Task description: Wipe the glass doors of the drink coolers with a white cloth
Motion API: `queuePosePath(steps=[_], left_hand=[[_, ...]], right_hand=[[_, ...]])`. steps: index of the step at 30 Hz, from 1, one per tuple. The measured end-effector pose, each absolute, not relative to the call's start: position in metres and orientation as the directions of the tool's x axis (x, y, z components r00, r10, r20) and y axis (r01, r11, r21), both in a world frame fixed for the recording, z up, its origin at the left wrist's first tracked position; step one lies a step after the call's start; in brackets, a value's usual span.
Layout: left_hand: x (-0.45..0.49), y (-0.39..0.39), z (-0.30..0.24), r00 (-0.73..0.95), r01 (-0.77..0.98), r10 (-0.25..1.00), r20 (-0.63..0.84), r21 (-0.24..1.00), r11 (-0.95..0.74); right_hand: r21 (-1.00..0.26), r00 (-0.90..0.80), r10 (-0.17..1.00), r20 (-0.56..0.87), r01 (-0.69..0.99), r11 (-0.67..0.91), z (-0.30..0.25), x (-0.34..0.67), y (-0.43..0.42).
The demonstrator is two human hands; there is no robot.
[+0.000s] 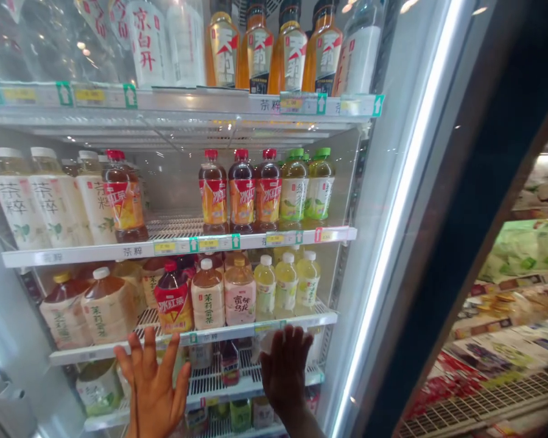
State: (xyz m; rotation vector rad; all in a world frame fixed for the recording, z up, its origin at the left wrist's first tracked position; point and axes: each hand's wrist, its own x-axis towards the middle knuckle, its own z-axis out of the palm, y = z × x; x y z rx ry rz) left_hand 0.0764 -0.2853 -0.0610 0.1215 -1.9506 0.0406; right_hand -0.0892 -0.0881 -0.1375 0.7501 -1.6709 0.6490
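My left hand (158,380) is raised in the lower middle of the head view, fingers spread and holding nothing. To its right my right hand (284,368) is also raised, in shadow, with the fingers stretched upward and nothing visible in it. Both overlap the front of a drinks shelf (231,333); whether either touches anything, I cannot tell. Behind them on this shelf stand a red-capped iced tea bottle (172,298), a white-capped jasmine tea bottle (207,295), a pink-labelled bottle (240,292) and several pale yellow bottles (285,285).
The shelf above (251,240) bears white-labelled tea bottles (11,207), red-capped bottles (242,194) and green-capped bottles (318,185). Amber bottles (258,52) line the top shelf. A bright light strip (393,225) and dark frame (442,243) edge the cooler. Packaged goods (525,255) lie at right.
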Motion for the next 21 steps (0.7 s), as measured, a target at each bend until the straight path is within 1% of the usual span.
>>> queuePosePath(steps=[4, 10, 14, 16, 19, 21], left_hand=[[0.092, -0.305, -0.062, -0.378, -0.083, -0.058, 0.924, 0.029, 0.996], [0.109, -0.333, -0.065, -0.395, -0.053, -0.061, 0.917, 0.044, 0.998], [0.111, -0.348, -0.065, -0.392, -0.046, -0.064, 0.918, 0.050, 0.998], [0.111, -0.353, -0.064, -0.384, -0.064, -0.054, 0.922, 0.032, 0.997], [0.114, -0.359, -0.060, -0.384, -0.106, -0.054, 0.922, 0.014, 0.994], [0.117, -0.364, -0.058, -0.386, -0.128, -0.062, 0.921, 0.014, 0.992]], right_hand=[[-0.036, -0.152, -0.114, 0.982, -0.738, 0.674, -0.159, -0.075, -0.101], [-0.176, -0.252, -0.006, 0.968, -0.693, 0.699, -0.141, -0.077, -0.122], [-0.146, -0.218, -0.012, 0.976, -0.693, 0.706, -0.149, -0.058, -0.135], [-0.159, -0.219, 0.009, 0.976, -0.681, 0.715, -0.138, -0.050, -0.145], [-0.200, -0.249, 0.039, 0.968, -0.667, 0.718, -0.104, -0.044, -0.165], [-0.177, -0.250, 0.002, 0.968, -0.682, 0.709, -0.093, -0.036, -0.180]])
